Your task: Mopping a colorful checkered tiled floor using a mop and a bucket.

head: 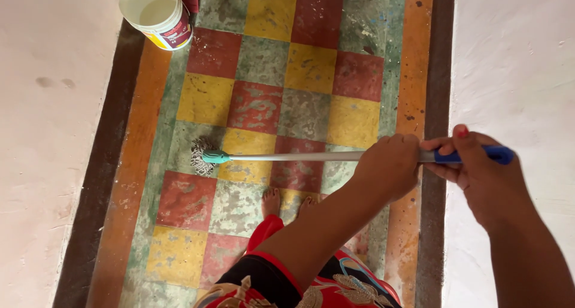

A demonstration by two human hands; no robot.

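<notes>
I hold a mop with both hands. Its silver pole (293,156) runs level across the view, ending in a teal socket and a grey string head (202,155) pressed on the floor at the left. My left hand (386,167) is wrapped around the pole's middle. My right hand (473,170) grips the blue handle end (500,155) at the right. My bare feet (272,201) stand on the tiles below the pole.
The floor is a checker of red, yellow and grey-green tiles (257,107) with orange and dark borders, between pale walls on both sides. A white plastic bucket (157,13) stands at the top left, with a brush beside it.
</notes>
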